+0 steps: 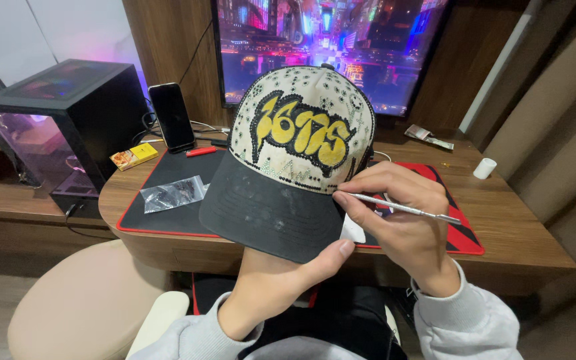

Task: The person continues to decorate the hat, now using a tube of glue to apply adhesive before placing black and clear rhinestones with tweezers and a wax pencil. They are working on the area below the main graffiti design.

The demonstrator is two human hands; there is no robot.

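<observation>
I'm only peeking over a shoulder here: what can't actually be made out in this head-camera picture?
- Left hand: its fingers are hidden under the brim of the cap; only the thumb shows.
- Tip of the thin metal tool: too small to tell whether it touches the cap.
- Contents of the clear plastic bag: too small and dark.
- Monitor: cut off by the top edge.

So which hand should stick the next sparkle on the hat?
The right hand, probably: it grips the thin metal tool with its tip at the cap. The left hand is busy propping the cap's brim from underneath.
</observation>
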